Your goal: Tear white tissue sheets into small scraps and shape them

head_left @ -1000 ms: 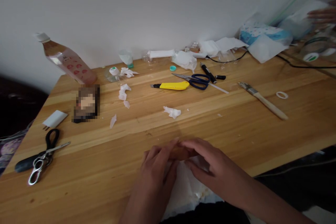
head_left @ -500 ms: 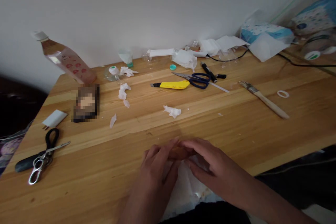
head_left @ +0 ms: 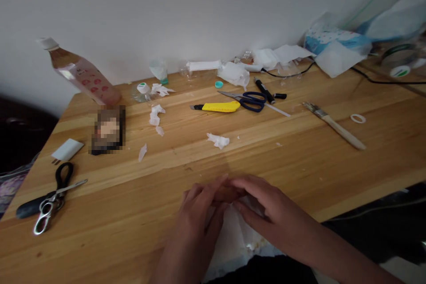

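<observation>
Both my hands rest at the near edge of the wooden table (head_left: pixel 333 173). My left hand (head_left: pixel 196 217) and my right hand (head_left: pixel 262 206) curl toward each other, fingertips meeting. They pinch a small brownish thing (head_left: pixel 227 194) that I cannot make out. A crumpled white tissue (head_left: pixel 234 242) lies under and between the hands and reaches over the table edge.
Farther back lie a yellow utility knife (head_left: pixel 218 107), blue scissors (head_left: pixel 250 100), a black marker (head_left: pixel 264 91), a wooden-handled brush (head_left: pixel 336 126) and a tape ring (head_left: pixel 358 118). Black scissors (head_left: pixel 60 182), a white plug (head_left: pixel 67 149) and a tilted bottle (head_left: pixel 81 74) are at the left. Tissue scraps (head_left: pixel 218 140) are scattered about.
My hands have hardly moved. Another person's hand at the far right edge has gone, and the packages there have shifted.
</observation>
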{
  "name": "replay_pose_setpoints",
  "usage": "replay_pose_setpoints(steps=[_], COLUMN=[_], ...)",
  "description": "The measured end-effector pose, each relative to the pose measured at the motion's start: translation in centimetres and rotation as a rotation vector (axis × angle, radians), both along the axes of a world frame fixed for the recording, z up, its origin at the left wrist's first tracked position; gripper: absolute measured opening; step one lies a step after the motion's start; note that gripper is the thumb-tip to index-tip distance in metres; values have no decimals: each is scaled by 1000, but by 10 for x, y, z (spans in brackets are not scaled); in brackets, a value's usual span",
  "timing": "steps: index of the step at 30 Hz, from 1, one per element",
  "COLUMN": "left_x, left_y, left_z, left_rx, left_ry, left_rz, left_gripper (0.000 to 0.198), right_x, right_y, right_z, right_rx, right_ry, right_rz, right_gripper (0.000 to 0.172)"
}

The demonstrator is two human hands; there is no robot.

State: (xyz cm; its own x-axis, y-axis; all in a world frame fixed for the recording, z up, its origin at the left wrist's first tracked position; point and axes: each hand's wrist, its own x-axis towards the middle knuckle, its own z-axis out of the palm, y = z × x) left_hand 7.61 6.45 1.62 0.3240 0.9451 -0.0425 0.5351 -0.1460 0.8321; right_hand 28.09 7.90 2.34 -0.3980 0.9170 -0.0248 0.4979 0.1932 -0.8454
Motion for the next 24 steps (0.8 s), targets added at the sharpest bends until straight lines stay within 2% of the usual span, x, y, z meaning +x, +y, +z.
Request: replay_pose_setpoints(steps=[11, 24], left_x=[-2, 0], left_y=[1, 0], left_z=[-4, -2], left_rx=[17, -9], left_ry=[-13, -8], left_rz=[-11, 51], left_gripper=[49, 48], right_x=[-3, -3], right_y=[3, 2], right_z=[7, 7], right_rx=[-39, -42], right_ry=[24, -39], right_rz=[62, 79], right_gripper=[33, 20])
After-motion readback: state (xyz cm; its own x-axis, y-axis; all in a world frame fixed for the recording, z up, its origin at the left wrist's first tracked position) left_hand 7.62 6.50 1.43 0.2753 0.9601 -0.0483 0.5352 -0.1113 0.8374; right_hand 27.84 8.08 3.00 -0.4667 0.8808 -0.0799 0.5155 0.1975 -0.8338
